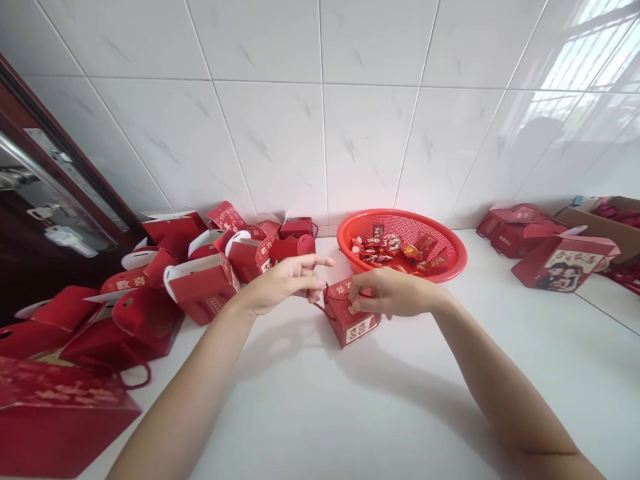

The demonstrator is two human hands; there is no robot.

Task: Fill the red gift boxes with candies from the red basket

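A small red gift box [347,320] with pale characters on it stands upright on the white tabletop, its top folded over. Close to its left side is my left hand [287,283], forefinger stretched out and the other fingers curled in around one end of a dark red cord [326,308]. My right hand [395,292] lies over the box's top right, fingers bent and pinched together where a bit of the cord shows. Its fingers partly hide the box top.
Behind the box sits a red plastic basket [456,267] with wrapped sweets [393,245]. Several red boxes [203,287], many with raised flaps, crowd the left. At right are more red boxes [565,263] and a cardboard carton [583,217]. A tiled wall [370,147] rises behind.
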